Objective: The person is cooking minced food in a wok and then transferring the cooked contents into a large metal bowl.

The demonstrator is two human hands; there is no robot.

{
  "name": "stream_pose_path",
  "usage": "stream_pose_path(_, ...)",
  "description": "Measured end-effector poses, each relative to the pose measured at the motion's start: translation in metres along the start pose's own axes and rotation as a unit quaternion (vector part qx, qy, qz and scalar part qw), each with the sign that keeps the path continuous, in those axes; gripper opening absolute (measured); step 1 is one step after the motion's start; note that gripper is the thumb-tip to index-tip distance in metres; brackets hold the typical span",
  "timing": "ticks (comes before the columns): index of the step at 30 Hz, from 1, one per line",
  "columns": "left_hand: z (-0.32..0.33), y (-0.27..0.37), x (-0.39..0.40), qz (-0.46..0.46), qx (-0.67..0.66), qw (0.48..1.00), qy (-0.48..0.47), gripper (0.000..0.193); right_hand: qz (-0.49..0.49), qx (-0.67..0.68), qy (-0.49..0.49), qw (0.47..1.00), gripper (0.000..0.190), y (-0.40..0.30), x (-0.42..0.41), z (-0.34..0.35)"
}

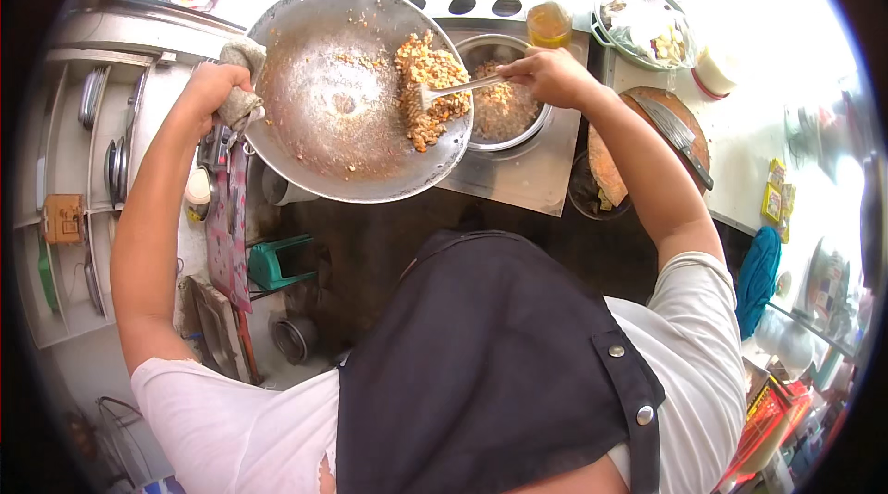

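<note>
My left hand (220, 91) grips the left rim of a large metal wok (326, 112) through a folded grey cloth (243, 67). The wok is raised, its right rim over a metal pot (548, 123). Cooked ground meat with orange bits (433, 88) is heaped at the wok's right side, and brown residue coats its bottom. My right hand (551, 74) holds the handle of a metal spatula (458, 87), whose head rests against the heaped food. Inside the pot lies more of the same-looking food (510, 109).
Behind the pot stands an oil bottle with a green cap (548, 19). To the right, a cleaver (666, 123) lies on a round wooden chopping board (687, 112), near a plastic-covered basin (649, 26) and a white tub (714, 71). A stainless steel surface (534, 182) underlies the pot.
</note>
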State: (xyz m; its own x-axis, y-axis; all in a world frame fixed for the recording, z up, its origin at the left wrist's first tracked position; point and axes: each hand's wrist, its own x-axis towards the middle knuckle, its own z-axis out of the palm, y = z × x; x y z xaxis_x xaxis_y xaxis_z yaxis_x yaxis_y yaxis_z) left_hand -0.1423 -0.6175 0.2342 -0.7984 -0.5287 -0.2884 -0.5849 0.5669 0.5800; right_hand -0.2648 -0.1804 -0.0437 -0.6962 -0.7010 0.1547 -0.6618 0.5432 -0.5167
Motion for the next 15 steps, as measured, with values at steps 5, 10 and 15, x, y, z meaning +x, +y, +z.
stream_pose_path(5,-0.002,0.001,-0.004,-0.015,0.009,1.000,0.005,0.013,-0.022,-0.034,0.096,0.995,0.029,-0.036,0.021,-0.019)
stream_pose_path(10,0.000,0.024,-0.011,-0.003,0.024,1.000,-0.009,0.015,-0.048,-0.011,0.199,0.979,0.035,-0.076,0.063,0.017)
stream_pose_path(15,0.000,0.036,-0.019,0.023,0.027,0.999,-0.029,0.017,-0.018,0.045,0.212,0.976,0.038,-0.023,0.041,0.054)
